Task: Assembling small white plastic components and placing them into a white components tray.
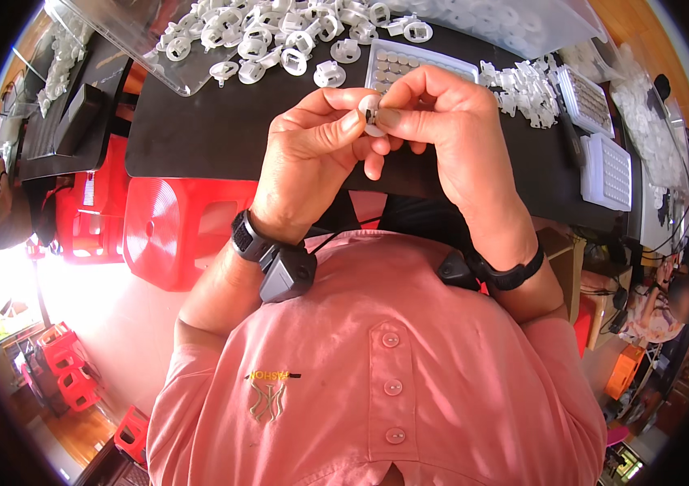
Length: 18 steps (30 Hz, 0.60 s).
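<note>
My left hand (312, 146) pinches a small round white plastic part (371, 113) between thumb and fingers above the table's front edge. From the other side, the thumb and fingertips of my right hand (462, 134) close on the same part. A small dark spot shows at its middle; the fingertips hide the rest. Just beyond my hands is a white tray (374, 63) with rows of round metallic pieces. A heap of similar white round plastic parts (272, 36) lies on the black table (199, 130), past my left hand.
Small white plastic clips (523, 91) are piled right of the tray. Farther right stand another filled tray (586, 99) and white stacked trays (606, 172). Clear plastic bins (523, 23) line the back. A red stool (154, 231) stands under the table's left side. Another person (652, 312) sits at right.
</note>
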Tool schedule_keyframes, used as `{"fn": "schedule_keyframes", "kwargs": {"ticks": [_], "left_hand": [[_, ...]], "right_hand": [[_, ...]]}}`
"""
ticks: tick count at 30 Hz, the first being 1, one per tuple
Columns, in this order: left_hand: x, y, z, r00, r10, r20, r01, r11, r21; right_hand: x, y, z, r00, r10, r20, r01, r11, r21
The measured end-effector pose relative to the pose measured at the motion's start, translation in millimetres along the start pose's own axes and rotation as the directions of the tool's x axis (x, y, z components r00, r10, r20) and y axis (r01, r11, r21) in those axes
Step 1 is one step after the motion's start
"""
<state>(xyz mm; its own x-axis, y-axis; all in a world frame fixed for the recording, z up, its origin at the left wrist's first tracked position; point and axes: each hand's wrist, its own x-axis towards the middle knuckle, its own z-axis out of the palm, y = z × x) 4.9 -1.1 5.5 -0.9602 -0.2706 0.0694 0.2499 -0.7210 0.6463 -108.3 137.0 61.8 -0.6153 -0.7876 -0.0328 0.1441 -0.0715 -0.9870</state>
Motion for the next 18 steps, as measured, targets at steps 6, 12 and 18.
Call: {"fn": "schedule_keyframes", "kwargs": {"ticks": [6, 12, 18], "left_hand": [[-2, -1, 2, 1.000, 0.020, -0.023, -0.020, 1.000, 0.001], [-1, 0, -1, 1.000, 0.006, 0.015, -0.005, 0.999, -0.033], [1, -5, -1, 0.998, 0.059, 0.013, -0.059, 0.998, 0.016]], "right_hand": [[2, 6, 4, 1.000, 0.005, -0.003, -0.004, 0.994, 0.105], [-5, 7, 7, 1.000, -0.006, -0.016, 0.007, 0.998, 0.070], [-2, 5, 15, 0.998, -0.051, -0.043, 0.051, 0.999, -0.007]]}}
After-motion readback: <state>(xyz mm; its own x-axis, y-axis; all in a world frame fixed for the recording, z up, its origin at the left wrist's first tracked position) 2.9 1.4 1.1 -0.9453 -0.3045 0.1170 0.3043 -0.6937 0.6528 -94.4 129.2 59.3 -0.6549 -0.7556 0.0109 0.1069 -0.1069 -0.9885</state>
